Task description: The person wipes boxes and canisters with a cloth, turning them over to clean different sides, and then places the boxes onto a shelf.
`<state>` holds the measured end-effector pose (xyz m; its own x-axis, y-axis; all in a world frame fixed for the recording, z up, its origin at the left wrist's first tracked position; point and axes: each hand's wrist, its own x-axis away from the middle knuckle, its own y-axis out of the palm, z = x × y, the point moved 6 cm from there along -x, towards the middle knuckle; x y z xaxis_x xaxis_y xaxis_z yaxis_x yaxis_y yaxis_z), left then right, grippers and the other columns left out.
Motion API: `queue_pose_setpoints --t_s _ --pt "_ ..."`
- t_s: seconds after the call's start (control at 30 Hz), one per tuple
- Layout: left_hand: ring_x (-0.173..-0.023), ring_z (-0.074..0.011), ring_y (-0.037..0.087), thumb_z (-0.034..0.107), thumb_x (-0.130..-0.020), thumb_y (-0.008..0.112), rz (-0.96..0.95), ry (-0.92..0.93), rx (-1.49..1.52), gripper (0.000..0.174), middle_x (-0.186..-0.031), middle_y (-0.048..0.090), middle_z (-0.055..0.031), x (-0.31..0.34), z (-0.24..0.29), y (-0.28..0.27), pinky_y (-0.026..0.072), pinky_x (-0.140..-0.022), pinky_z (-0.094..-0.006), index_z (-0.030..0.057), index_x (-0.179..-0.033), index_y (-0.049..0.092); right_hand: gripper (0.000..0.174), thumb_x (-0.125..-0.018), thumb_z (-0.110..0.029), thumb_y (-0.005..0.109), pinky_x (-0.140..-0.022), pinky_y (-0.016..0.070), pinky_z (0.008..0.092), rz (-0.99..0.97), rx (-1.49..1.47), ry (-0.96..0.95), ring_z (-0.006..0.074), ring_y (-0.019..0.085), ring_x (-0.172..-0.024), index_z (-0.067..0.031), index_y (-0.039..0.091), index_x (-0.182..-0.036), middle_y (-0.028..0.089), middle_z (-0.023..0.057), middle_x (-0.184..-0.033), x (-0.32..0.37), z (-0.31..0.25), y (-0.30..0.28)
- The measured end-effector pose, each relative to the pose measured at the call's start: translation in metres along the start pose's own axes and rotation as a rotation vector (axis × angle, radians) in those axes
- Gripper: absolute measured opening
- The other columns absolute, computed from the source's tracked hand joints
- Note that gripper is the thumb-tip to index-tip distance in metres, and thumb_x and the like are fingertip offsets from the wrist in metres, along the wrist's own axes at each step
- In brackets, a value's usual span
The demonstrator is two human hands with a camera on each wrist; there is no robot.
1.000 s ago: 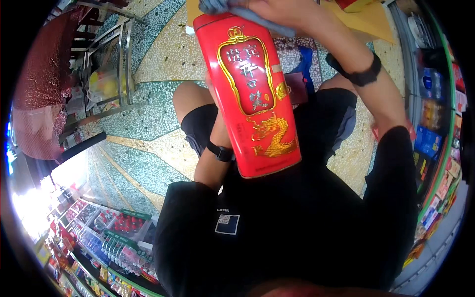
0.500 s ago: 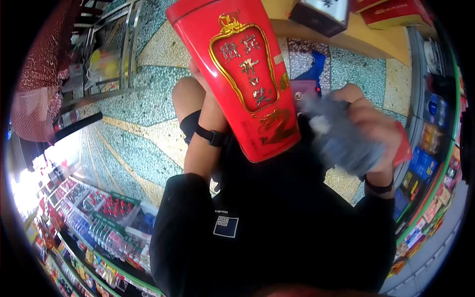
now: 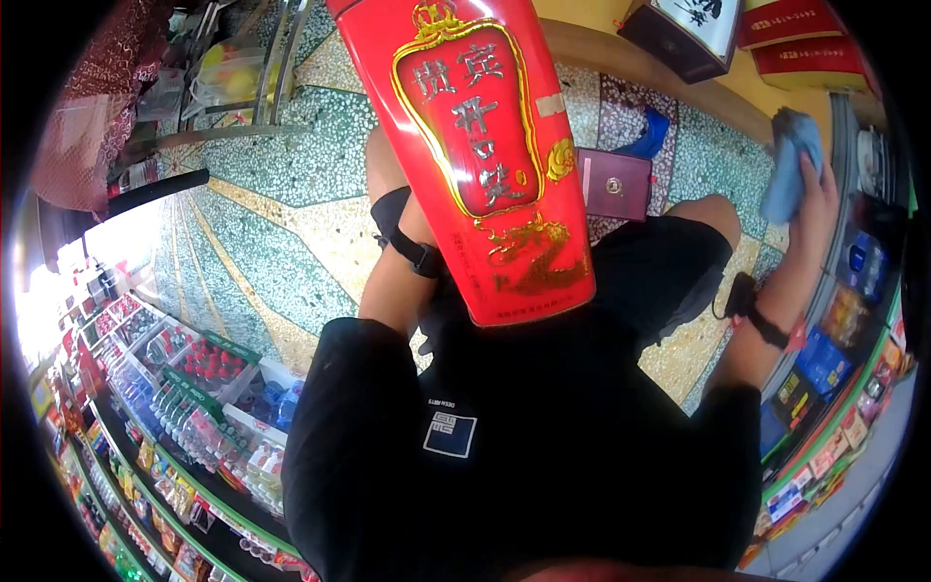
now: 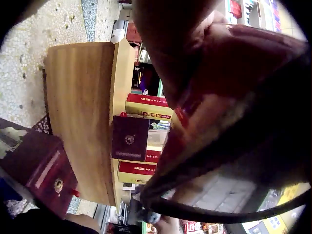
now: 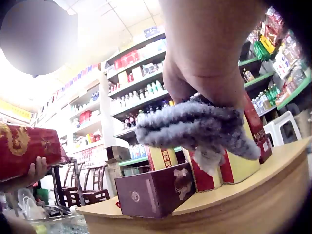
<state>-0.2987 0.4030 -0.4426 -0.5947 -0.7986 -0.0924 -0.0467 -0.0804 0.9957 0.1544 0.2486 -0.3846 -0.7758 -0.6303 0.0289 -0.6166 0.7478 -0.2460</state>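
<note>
A tall red tin box (image 3: 561, 209) with gold dragon and silver lettering leans across the person's lap in the head view. My left hand (image 5: 37, 170) grips it from beneath, with fingertips along its edge in the right wrist view; in the head view the tin hides most of that hand. Off to the right, my right hand (image 3: 818, 199) holds a grey-blue cloth (image 3: 790, 160), away from the tin. Seen from the right wrist, the fluffy cloth (image 5: 190, 124) is bunched under the fingers, above the wooden counter.
On the curved wooden counter (image 4: 80, 122) stand a dark maroon box (image 5: 151, 192) and several red-and-yellow boxes (image 3: 810, 58). Another maroon box (image 3: 614, 184) is low by the knees. Stocked shelves (image 3: 824, 388) run along the right; bottles (image 3: 194, 407) fill a display at lower left.
My right hand has carried the cloth from the tin's top end down past its right side, then out to the far right. The left hand keeps hold of the tin, which has shifted slightly.
</note>
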Motion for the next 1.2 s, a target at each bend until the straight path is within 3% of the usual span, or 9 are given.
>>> queue_pose_setpoints --t_s 0.47,0.6,0.73,0.8,0.87,0.93,1.07,1.13,1.2 --pt "-0.137 -0.0358 0.044 0.057 -0.066 0.080 0.000 0.060 -0.046 0.115 -0.151 0.041 -0.0193 0.004 -0.009 0.001 0.0336 -0.115 -0.0500 0.0024 -0.153 0.028 0.064 -0.086 -0.040 0.076 -0.098 0.0452 0.0365 -0.080 0.348 -0.228 0.0261 0.061 -0.111 0.0045 0.059 -0.129 0.065 0.0187 -0.120 -0.146 0.092 0.097" --pt "-0.137 -0.0355 0.043 0.056 -0.066 0.081 0.003 0.043 -0.055 0.115 -0.151 0.041 -0.0193 0.000 -0.013 -0.001 0.0331 -0.115 -0.0496 0.0023 -0.153 0.028 0.056 -0.089 -0.037 0.072 -0.099 0.0460 0.0366 0.086 0.747 -0.455 0.0247 0.062 -0.110 0.0023 0.061 -0.127 0.067 0.0155 -0.116 -0.072 0.007 0.097" --pt "-0.138 -0.0353 0.043 0.056 -0.065 0.081 0.010 -0.027 -0.070 0.116 -0.151 0.041 -0.0192 -0.011 -0.028 -0.006 0.0326 -0.116 -0.0492 0.0021 -0.153 0.028 0.046 -0.089 -0.025 0.074 -0.098 0.0482 0.0349 -0.283 0.023 -0.517 0.0237 0.064 -0.111 0.0001 0.061 -0.125 0.068 0.0127 -0.118 0.018 -0.067 0.124" --pt "-0.138 -0.0351 0.043 0.056 -0.065 0.082 0.012 -0.107 -0.080 0.116 -0.151 0.040 -0.0191 -0.018 -0.043 -0.010 0.0324 -0.116 -0.0490 0.0021 -0.153 0.028 0.079 -0.082 -0.031 0.081 -0.095 0.0513 0.0358 -0.747 -0.138 -0.329 0.0280 0.062 -0.115 0.0007 0.042 -0.143 0.060 0.0199 -0.126 0.054 -0.090 0.154" --pt "-0.138 -0.0350 0.042 0.055 -0.065 0.082 -0.012 -0.220 -0.129 0.117 -0.151 0.040 -0.0191 -0.021 -0.065 -0.008 0.0321 -0.116 -0.0488 0.0020 -0.153 0.028 0.061 -0.092 -0.039 0.069 -0.103 0.0449 0.0370 -0.862 -0.150 0.002 0.0266 0.057 -0.121 -0.0084 0.047 -0.141 0.057 0.0150 -0.133 0.100 -0.121 0.170" --pt "-0.138 -0.0349 0.042 0.055 -0.064 0.082 -0.044 -0.336 -0.202 0.117 -0.151 0.040 -0.0191 -0.019 -0.086 -0.005 0.0318 -0.116 -0.0486 0.0019 -0.153 0.028 0.105 -0.081 -0.047 0.079 -0.113 0.0329 0.0385 -1.147 -0.288 0.069 0.0299 0.040 -0.138 -0.0051 0.019 -0.156 0.039 0.0220 -0.149 0.094 -0.103 0.187" --pt "-0.139 -0.0346 0.042 0.054 -0.064 0.083 -0.134 -0.513 -0.334 0.118 -0.151 0.040 -0.0190 -0.016 -0.127 0.000 0.0313 -0.117 -0.0482 0.0018 -0.153 0.028 0.108 -0.081 -0.047 0.080 -0.115 0.0290 0.0389 -1.148 -0.174 -0.046 0.0296 0.035 -0.141 -0.0015 0.017 -0.156 0.036 0.0230 -0.151 0.083 -0.101 0.180" --pt "-0.139 -0.0345 0.042 0.054 -0.064 0.084 -0.191 -0.568 -0.401 0.118 -0.151 0.040 -0.0190 -0.017 -0.142 0.002 0.0311 -0.117 -0.0480 0.0017 -0.153 0.027 0.110 -0.081 -0.050 0.079 -0.115 0.0291 0.0389 -1.250 -0.308 0.178 0.0302 0.033 -0.142 -0.0007 0.016 -0.156 0.034 0.0240 -0.152 0.088 -0.108 0.168" --pt "-0.139 -0.0343 0.041 0.054 -0.063 0.084 -0.239 -0.614 -0.452 0.118 -0.151 0.040 -0.0189 -0.018 -0.156 0.005 0.0308 -0.117 -0.0478 0.0017 -0.153 0.027 0.116 -0.078 -0.051 0.082 -0.115 0.0281 0.0388 -1.218 -0.284 0.158 0.0310 0.032 -0.143 0.0003 0.014 -0.156 0.033 0.0260 -0.152 0.082 -0.117 0.154"
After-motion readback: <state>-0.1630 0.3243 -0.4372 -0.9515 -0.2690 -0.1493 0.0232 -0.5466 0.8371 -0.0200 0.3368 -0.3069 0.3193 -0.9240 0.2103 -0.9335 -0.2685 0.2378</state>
